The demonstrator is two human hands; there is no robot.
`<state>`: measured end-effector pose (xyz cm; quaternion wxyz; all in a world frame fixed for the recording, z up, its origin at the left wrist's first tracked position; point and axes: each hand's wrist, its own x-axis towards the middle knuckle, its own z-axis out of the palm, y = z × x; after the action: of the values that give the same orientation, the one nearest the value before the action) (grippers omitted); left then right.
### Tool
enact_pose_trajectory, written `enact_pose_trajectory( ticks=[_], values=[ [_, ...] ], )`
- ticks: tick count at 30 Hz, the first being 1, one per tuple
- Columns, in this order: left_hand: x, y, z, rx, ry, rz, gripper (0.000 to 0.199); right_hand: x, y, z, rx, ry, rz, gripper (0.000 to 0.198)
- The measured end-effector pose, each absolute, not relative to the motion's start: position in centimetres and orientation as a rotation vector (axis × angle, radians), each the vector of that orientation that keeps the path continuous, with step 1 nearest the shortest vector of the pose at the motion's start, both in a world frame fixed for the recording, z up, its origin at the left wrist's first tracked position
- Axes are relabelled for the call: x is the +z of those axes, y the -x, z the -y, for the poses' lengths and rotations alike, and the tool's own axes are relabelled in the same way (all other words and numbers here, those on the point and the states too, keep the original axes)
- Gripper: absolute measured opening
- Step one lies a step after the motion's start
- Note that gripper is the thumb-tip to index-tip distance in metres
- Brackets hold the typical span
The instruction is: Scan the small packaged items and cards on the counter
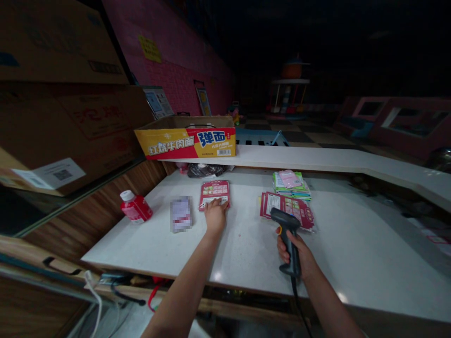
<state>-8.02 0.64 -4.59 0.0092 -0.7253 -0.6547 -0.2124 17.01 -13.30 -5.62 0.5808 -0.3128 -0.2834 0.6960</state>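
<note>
In the head view, my left hand (215, 217) lies on the near edge of a dark red, flat packet (215, 188) on the white counter, its fingers spread over a white label. My right hand (295, 251) is wrapped round the handle of a black barcode scanner (287, 230), whose cord hangs over the counter's front edge. Just beyond the scanner head, several similar red packets (299, 212) overlap in a loose pile. Behind these sits a stack of green and blue packets (291, 185) with a pink one on top.
A blurred-out small rectangular item (182, 214) and a red bottle with a white cap (136, 207) stand left on the counter (246, 258). A yellow and red noodle carton (186, 143) rests on the raised ledge (299, 157). Large cardboard boxes (70, 126) tower at left.
</note>
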Motion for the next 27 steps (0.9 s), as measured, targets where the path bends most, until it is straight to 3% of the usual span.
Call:
enact_pose_trajectory(
  ticks=[10, 16, 22, 27],
  values=[
    [-3.5, 5.7, 0.3, -0.964, 2.503, 1.747, 0.03, -5.8, -17.2, 12.7, 1.637, 0.696, 0.645, 0.037],
    [-2.4, -1.6, -1.3, -1.09, 2.694, 2.072, 0.021, -6.0, -17.1, 12.4, 1.636, 0.68, 0.624, 0.039],
    [-1.6, -5.6, -2.7, -0.873, 2.534, 2.376, 0.063, -6.2, -16.9, 12.3, 1.607, 0.669, 0.613, 0.04],
    [-2.4, -4.8, -4.1, -0.901, 2.549, 2.432, 0.046, -5.6, -16.6, 12.6, 1.576, 0.671, 0.601, 0.038]
  ],
)
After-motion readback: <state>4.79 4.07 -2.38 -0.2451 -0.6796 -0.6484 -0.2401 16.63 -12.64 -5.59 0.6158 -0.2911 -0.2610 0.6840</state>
